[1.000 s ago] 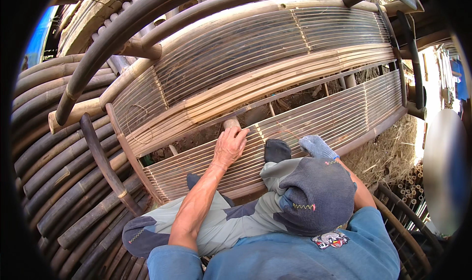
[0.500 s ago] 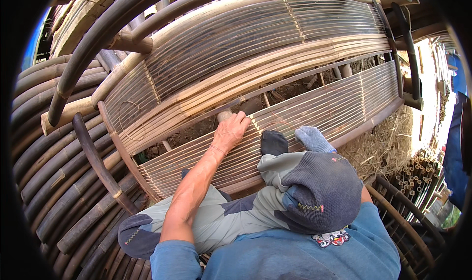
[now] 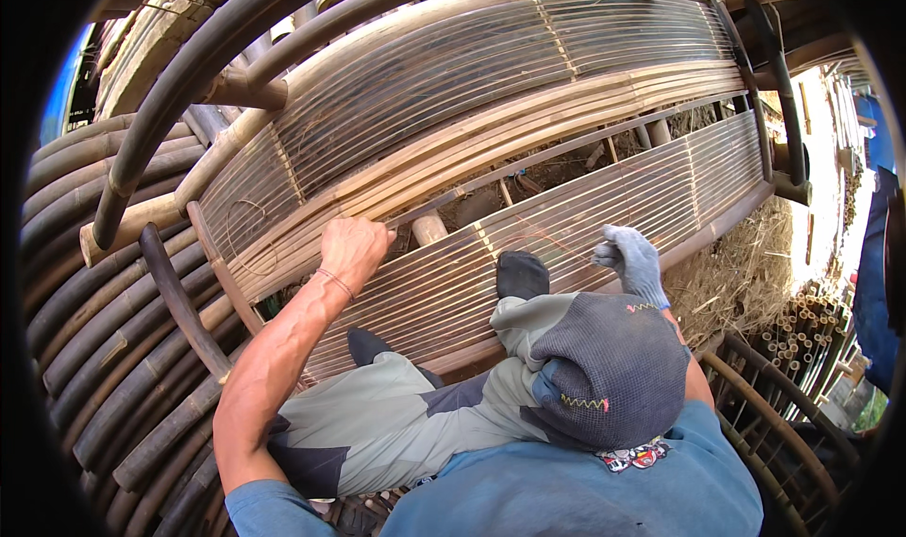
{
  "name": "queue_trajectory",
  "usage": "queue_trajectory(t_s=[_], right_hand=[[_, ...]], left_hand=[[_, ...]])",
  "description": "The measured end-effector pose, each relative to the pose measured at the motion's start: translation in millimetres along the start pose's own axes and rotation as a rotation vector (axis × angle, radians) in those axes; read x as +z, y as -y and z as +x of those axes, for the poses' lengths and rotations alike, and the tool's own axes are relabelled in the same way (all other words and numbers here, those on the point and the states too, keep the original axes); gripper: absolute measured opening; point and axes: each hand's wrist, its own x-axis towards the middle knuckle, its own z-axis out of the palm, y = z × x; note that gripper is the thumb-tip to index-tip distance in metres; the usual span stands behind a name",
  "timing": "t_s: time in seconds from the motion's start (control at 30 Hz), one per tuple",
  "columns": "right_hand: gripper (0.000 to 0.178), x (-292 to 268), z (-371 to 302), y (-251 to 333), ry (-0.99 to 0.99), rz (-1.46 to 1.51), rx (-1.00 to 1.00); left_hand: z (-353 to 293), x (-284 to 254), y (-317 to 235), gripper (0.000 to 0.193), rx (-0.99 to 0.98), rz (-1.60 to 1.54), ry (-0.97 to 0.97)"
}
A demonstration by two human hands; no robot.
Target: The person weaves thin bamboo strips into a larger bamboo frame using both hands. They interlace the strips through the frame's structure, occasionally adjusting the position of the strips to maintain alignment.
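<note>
My bare left hand (image 3: 355,252) is closed at the near edge of the bamboo bench seat's middle gap, against the end of a dark slat (image 3: 472,186); what its fingers hold is hidden. In a grey knitted glove, my right hand (image 3: 630,259) pinches over the row of thin bamboo slats (image 3: 604,197) nearest me. A thin reddish strand (image 3: 557,238) runs across those slats up to its fingertips. Between my hands, a foot in a dark sock (image 3: 522,275) rests on the slats. The cut end of a bamboo piece (image 3: 429,228) shows in the gap.
Dark curved bamboo poles (image 3: 156,348) are stacked on the left. A thick curved armrest (image 3: 170,84) rises at the upper left. Loose pale strips (image 3: 528,117) lie along the bench's middle. Straw (image 3: 736,263) and a bundle of bamboo tubes (image 3: 812,334) are at the right.
My left hand has moved left along the gap, away from the near slats. My right hand has come out from beside my knee, lifted and turned, with the reddish strand drawn toward it.
</note>
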Motion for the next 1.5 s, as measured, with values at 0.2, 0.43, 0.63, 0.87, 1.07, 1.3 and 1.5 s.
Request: queue_trajectory(t_s=[0.2,0.43,0.63,0.87,1.07,1.3,1.5], right_hand=[[0.027,-59.3,-91.5,133.7,0.032,-0.417,-0.471],[0.026,-75.8,0.3,150.1,-0.578,-0.553,-0.432],[0.022,63.8,148.2,43.8,-0.172,-1.886,-0.716],[0.024,143.0,189.0,-5.2,0.862,-1.414,-0.341],[0.034,131.3,132.5,25.0,0.474,-1.398,-0.616],[0.022,82.7,34.6,-2.3,0.217,-0.821,-0.857],[0.039,-139.9,-129.6,-118.7,0.281,-1.270,0.085]], left_hand=[[66.7,5.4,-150.0,0.064,0.543,-0.566,-0.535],[87.7,36.9,-172.2,0.019,-0.022,-0.985,-0.971],[97.3,46.3,-133.4,0.023,-0.219,-0.902,-0.216],[154.2,52.9,-143.1,0.033,-0.163,-1.096,-0.130],[103.0,53.5,-154.3,0.025,-0.327,-1.253,-0.432],[69.8,34.5,-140.0,0.023,0.053,-1.350,-0.210],[79.4,44.8,-142.1,0.036,-0.007,-1.092,-0.453]])
